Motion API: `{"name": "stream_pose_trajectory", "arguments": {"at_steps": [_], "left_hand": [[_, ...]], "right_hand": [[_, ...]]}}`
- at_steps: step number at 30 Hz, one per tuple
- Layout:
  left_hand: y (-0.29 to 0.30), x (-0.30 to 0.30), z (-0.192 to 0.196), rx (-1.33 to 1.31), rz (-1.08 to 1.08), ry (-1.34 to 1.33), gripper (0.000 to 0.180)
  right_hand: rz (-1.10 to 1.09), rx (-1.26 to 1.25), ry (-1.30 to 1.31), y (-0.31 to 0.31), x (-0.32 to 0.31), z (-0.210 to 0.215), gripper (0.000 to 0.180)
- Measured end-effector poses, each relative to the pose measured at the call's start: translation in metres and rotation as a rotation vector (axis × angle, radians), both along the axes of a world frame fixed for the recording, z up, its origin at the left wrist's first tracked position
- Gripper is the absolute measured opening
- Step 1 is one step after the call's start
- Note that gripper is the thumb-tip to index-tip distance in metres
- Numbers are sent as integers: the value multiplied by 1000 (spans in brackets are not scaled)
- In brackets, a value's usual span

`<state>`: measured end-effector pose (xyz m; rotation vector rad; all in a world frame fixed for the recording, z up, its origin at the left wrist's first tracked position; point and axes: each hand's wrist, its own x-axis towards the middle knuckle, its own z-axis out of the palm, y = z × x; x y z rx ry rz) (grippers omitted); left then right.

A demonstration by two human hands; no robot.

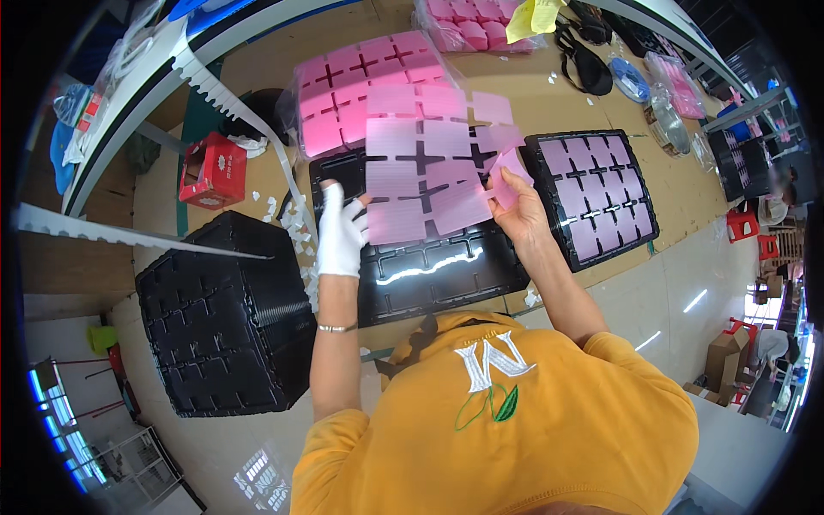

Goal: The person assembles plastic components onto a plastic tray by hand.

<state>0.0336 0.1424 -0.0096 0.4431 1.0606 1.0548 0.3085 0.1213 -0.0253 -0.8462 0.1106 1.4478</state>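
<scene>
Left hand (341, 230), in a white glove, pinches the lower left edge of a pink translucent die-cut plastic sheet (422, 167) of joined squares. Bare right hand (518, 209) grips the sheet's right side, fingers closed on 1 square. Sheet held above an empty black moulded plastic tray (429, 275) on the brown workbench (257, 77). Just right: second black tray filled with pink squares (592, 193). Left: tall stack of black trays (225, 313). Behind: bagged pile of pink sheets (360, 86).

We see brown bench (266, 64): black tray (429, 275) at centre, filled tray (592, 193) right, tray stack (223, 318) left, red box (212, 169), pink sheet pack (360, 86), white scraps (292, 215).
</scene>
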Motion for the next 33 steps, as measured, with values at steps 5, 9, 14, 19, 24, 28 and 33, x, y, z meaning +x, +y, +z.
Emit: {"name": "stream_pose_trajectory", "arguments": {"at_steps": [5,9,14,19,24,28,33], "left_hand": [[-10,21,-23,176,-169,587,92],[-26,22,-24,83,-213,571,84],[-35,-6,-39,211,-77,808,75],[-69,-25,-32,145,-46,868,73],[-105,-31,-27,61,-52,930,71],[-118,-24,-19,126,-63,1086,71],[-126,-29,-30,136,-80,1095,70]], "right_hand": [[-2,-2,7,-13,-2,-2,31],[18,16,-41,-32,7,-7,29],[235,-41,-422,-62,23,-16,26],[483,-110,-920,-86,14,-6,42],[557,-130,-1174,-93,7,-15,50],[596,-96,-1340,-95,9,-22,50],[588,-24,-1704,-102,16,-27,53]]}}
